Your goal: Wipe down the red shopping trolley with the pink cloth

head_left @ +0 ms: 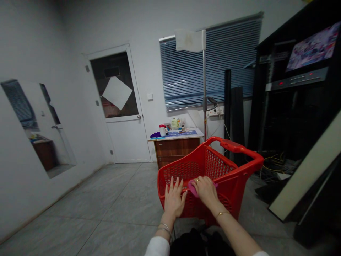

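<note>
A red plastic shopping cart [223, 170] with perforated walls stands close in front of me, its handle toward the right. My left hand [174, 197] rests at the near rim of the cart with its fingers spread, holding nothing. Just to the right, my right hand [205, 190] is closed on a pink cloth [193, 188] and presses it at the same near side. Part of the cloth is hidden beneath my right fingers. The lower part of the cart is covered by my forearms.
A wooden cabinet [170, 147] behind the cart bears a white jar with a red lid [162, 130] and a purple cloth [155, 135]. A metal pole [204, 78] rises beside it. Black racks [295, 106] and leaning panels [309, 170] stand at right; a white door [128, 142] is at back left.
</note>
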`<state>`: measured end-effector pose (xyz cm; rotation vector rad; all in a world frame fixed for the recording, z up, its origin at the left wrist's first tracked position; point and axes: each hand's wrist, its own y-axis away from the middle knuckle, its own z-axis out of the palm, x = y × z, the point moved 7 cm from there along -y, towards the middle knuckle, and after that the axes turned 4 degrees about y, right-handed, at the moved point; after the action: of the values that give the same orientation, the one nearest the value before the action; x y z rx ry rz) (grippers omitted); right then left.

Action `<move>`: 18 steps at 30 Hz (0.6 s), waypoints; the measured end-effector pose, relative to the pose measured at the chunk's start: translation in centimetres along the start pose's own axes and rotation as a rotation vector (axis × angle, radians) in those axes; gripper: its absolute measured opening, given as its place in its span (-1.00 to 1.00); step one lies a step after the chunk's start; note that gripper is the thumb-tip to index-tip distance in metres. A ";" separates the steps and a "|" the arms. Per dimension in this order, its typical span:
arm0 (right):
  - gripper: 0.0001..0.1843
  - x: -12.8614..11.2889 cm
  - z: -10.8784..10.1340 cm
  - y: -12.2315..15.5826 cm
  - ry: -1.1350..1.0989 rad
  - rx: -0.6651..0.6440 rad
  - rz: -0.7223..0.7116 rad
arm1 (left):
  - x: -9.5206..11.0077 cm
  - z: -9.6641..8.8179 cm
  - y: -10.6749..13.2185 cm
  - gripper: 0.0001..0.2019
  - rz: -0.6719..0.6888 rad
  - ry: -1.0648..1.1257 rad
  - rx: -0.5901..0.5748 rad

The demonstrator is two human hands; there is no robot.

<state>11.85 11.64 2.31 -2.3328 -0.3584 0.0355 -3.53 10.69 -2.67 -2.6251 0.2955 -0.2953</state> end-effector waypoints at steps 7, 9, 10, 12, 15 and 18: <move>-0.61 12.2 -2.0 -1.1 0.175 0.002 0.202 | 0.2 0.2 0.0 -0.46 -0.015 0.023 0.015; -0.61 9.9 -1.8 -0.8 0.169 0.041 0.222 | 0.5 0.3 0.0 -0.44 -0.012 0.041 0.014; -0.63 7.7 -1.5 -0.6 0.152 0.055 0.207 | 0.5 0.4 0.0 -0.44 -0.012 0.048 0.013; -0.69 2.8 -0.7 -0.1 0.093 0.061 0.140 | 0.5 0.4 0.1 -0.44 -0.012 0.052 0.012; -0.71 -1.4 0.2 0.2 -0.021 0.032 0.048 | 0.3 0.3 0.1 -0.45 -0.011 0.046 0.013; -0.66 1.5 0.4 -0.1 -0.027 -0.045 0.005 | 0.1 0.2 0.1 -0.46 -0.009 0.045 0.015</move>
<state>13.20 12.37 2.28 -2.3801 -0.3704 0.0625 -3.42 10.67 -2.88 -2.6088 0.2960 -0.3581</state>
